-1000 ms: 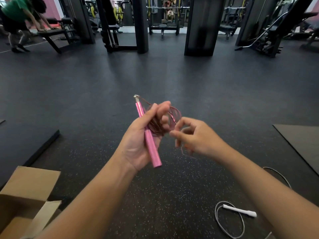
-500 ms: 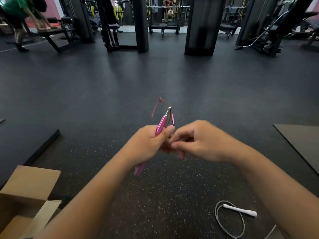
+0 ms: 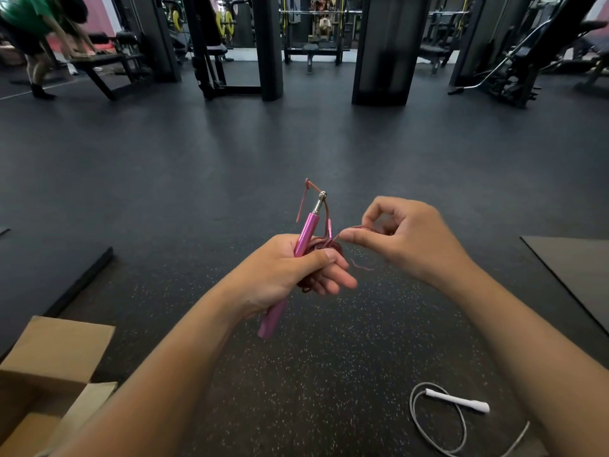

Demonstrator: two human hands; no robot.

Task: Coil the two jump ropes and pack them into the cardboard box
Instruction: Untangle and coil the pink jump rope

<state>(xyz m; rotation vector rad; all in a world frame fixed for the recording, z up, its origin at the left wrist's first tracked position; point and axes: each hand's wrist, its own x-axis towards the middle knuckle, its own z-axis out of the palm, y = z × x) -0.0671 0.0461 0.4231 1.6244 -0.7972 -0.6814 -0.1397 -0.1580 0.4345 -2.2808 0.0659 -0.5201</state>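
Bare forearms (image 3: 158,374), no sleeves

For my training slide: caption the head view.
Left hand grips the pink rope while right hand pinches its cord; white rope and box wait on the floor.

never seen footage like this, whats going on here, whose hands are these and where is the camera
There is no machine here: the camera sits on a person's head, looking forward and down, so the two bare arms are that person's own. The scene is a gym with a dark rubber floor. The left hand grips a pink jump rope, its handle and a bundle of coiled cord. The right hand pinches a strand of that cord, seemingly winding it. On the floor at lower right lies a white jump rope, loose. At lower left stands an open cardboard box. Another person bends over a bench far left.
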